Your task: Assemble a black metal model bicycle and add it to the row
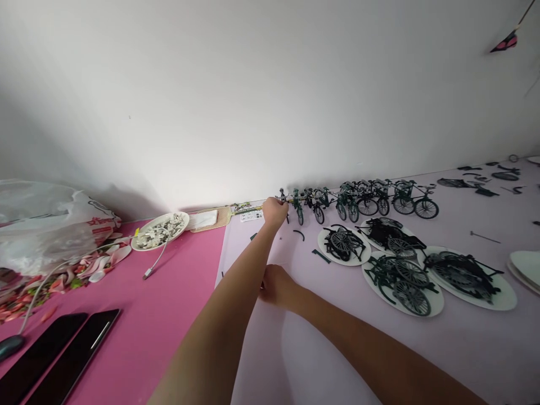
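Home-like room, plain pale wall (pixel 236 101), pink tabletop (pixel 169 326), plates (pixel 508 292) of model bicycle parts (pixel 343 242)

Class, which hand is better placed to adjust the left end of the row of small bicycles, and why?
Probably the left hand: it is right at that end of the small bicycles, while the right hand sits nearer the person.

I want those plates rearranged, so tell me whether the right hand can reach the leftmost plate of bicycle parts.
Probably yes: the right hand is nearby, with only a low green piece between it and the plate.
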`<state>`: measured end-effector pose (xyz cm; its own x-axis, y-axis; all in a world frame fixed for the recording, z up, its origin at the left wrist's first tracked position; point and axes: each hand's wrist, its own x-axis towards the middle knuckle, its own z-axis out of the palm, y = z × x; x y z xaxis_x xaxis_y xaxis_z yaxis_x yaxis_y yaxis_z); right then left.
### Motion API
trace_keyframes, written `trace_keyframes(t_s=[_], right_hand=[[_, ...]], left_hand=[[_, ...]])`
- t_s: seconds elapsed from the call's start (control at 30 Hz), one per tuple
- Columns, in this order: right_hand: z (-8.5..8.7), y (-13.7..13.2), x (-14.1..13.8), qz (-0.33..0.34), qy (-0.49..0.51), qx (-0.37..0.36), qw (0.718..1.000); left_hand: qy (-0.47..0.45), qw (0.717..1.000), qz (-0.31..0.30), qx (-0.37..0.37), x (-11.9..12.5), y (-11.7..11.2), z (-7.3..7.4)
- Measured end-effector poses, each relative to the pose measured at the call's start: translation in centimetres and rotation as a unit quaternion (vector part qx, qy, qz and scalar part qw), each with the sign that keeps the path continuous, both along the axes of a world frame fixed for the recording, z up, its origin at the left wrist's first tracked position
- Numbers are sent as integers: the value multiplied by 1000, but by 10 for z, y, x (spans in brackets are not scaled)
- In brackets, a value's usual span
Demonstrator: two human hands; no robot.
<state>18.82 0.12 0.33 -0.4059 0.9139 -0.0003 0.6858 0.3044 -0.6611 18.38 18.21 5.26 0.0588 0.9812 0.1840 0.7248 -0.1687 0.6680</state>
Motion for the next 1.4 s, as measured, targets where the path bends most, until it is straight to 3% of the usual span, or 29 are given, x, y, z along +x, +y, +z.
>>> trace_keyframes(t_s=[0.63, 1.4], right_hand=[[-6, 3, -1, -23, 20, -15, 999], [1, -1, 0, 9, 9, 17, 1000]], left_hand=[[76, 997, 19, 5, 13, 6, -2], [85, 996, -2, -8, 3, -3, -1]])
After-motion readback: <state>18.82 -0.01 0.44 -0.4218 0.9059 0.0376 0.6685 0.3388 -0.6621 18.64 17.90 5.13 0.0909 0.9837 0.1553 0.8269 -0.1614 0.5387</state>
